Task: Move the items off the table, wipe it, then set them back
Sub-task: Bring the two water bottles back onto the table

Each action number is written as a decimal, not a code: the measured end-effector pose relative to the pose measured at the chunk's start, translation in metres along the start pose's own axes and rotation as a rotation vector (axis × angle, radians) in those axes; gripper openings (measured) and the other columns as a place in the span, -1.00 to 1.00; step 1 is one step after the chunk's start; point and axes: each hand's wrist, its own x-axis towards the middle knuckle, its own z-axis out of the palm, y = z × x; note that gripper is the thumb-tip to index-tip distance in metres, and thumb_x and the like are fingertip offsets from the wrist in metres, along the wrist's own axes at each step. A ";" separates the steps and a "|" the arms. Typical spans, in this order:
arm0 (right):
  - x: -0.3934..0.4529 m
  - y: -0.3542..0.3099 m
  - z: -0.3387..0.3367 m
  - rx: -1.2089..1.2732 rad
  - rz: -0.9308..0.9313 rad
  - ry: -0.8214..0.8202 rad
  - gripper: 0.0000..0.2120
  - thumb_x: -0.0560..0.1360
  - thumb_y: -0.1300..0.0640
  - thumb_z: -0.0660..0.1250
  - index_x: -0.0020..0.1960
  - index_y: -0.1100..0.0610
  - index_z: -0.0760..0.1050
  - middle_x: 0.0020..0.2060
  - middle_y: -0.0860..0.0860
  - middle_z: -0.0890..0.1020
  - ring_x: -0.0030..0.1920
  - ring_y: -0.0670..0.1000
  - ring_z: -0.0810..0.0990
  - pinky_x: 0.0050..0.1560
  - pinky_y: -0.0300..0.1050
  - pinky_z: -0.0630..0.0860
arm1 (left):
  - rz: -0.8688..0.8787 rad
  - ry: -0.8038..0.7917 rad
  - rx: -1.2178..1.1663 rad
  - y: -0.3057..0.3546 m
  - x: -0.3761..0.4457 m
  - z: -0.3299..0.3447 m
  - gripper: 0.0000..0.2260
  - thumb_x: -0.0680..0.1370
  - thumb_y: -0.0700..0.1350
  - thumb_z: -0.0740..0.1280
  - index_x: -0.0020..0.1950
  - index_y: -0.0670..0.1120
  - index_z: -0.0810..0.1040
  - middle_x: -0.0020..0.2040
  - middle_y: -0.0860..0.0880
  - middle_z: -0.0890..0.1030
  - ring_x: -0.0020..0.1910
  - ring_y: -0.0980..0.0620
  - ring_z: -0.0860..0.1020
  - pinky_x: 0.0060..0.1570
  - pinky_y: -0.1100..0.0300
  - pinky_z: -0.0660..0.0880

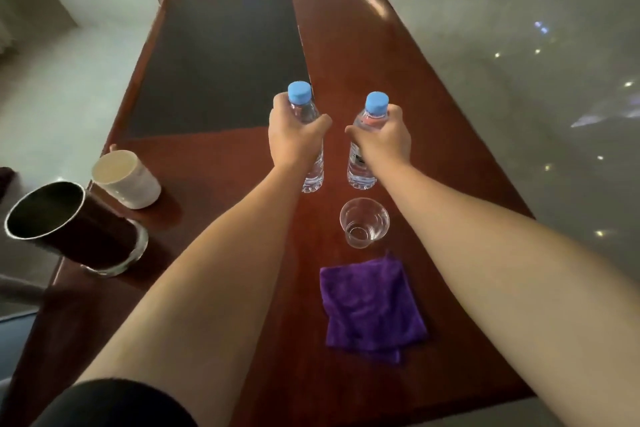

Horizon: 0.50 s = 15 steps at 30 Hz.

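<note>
Two clear water bottles with blue caps stand upright on the dark red wooden table [398,87]. My left hand [294,139] grips the left bottle [313,173] around its upper body. My right hand [384,137] grips the right bottle [360,173] the same way. A clear plastic cup [364,222] stands just in front of the right bottle. A folded purple cloth [372,305] lies nearer to me, below the cup.
A white mug [126,178] and a dark metal tumbler [69,225] on a glass coaster stand at the table's left edge. A black mat [221,59] covers the far left part of the table. Glossy floor lies on both sides.
</note>
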 end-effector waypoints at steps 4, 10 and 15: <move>0.014 0.024 0.000 -0.022 0.048 0.046 -0.48 0.32 -0.05 0.55 0.16 0.02 0.39 -0.06 -0.10 0.58 -0.05 -0.03 0.56 -0.08 -0.21 0.37 | 0.002 -0.057 -0.011 -0.012 0.009 0.030 -0.64 0.35 -0.07 0.45 0.04 0.03 0.35 -0.04 0.02 0.52 -0.09 0.05 0.54 -0.08 0.11 0.49; 0.031 0.053 0.006 -0.028 0.102 0.083 -0.45 0.31 -0.05 0.56 0.17 0.05 0.39 0.01 -0.04 0.61 0.02 0.02 0.60 0.08 -0.07 0.49 | -0.003 -0.103 -0.015 -0.032 0.016 0.060 -0.63 0.38 -0.08 0.44 0.10 -0.03 0.39 -0.02 0.00 0.54 -0.10 0.08 0.51 -0.11 0.19 0.44; 0.039 0.062 0.009 0.023 0.127 0.111 -0.49 0.28 -0.09 0.53 0.12 -0.05 0.37 -0.03 -0.11 0.61 -0.03 -0.07 0.60 0.00 -0.17 0.46 | -0.009 -0.095 -0.035 -0.043 0.012 0.074 -0.59 0.40 -0.10 0.45 0.19 -0.09 0.42 0.03 -0.02 0.53 -0.03 0.04 0.52 -0.06 0.23 0.42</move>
